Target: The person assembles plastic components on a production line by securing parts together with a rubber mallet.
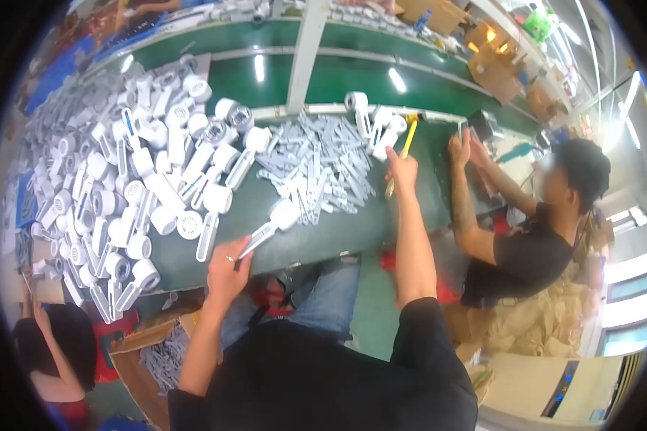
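My left hand (228,271) is closed on the handle end of a white round-headed part with a slotted handle (259,235); its head points up and right over the green table. Further right, my right hand (402,172) grips a long thin yellow tool (410,138), which sticks out above and below the fingers. Its exact kind is unclear. Between my hands, toward the back, lies a pile of flat grey strips (316,161). A few white round-headed parts (384,129) rest just beyond my right hand.
A large heap of white round-headed parts (165,190) covers the table's left side. Below the table edge stands a cardboard box (133,359) of grey strips. A co-worker (532,223) sits at the right, another person (57,352) at the lower left. A white post (305,61) rises behind the table.
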### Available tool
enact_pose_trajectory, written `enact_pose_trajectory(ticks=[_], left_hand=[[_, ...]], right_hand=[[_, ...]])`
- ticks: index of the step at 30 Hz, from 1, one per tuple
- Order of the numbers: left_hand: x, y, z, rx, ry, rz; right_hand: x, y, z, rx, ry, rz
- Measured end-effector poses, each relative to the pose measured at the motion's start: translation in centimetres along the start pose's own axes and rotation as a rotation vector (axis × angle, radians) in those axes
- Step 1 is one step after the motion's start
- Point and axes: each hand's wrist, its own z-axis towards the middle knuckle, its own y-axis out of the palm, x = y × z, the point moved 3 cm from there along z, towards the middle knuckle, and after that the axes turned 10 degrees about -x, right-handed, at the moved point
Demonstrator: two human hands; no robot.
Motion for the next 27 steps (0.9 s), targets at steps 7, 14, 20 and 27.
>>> enact_pose_trajectory(ticks=[7,14,20,27], left_hand=[[-0.2,-0.3,-1.0,0.042,0.010,0.027],[3.1,-5.0,0.1,0.286,-0.110,-0.038],[-6.3,-21.4,5.1,0.747,-0.618,-0.481],[-35.1,-39.5,8.6,0.906,-0.505,-0.456]], right_hand=[[3.4,2.3,6.0,-0.129,0.128,0.375],[-4.6,-7.2,-10.7,-0.158,-0.170,-0.202],[-2.4,-4.4,-21.1,-0.416,-0.190,-0.307],[-0.7,-2.5,-27.3,-0.440,-0.196,-0.520]])
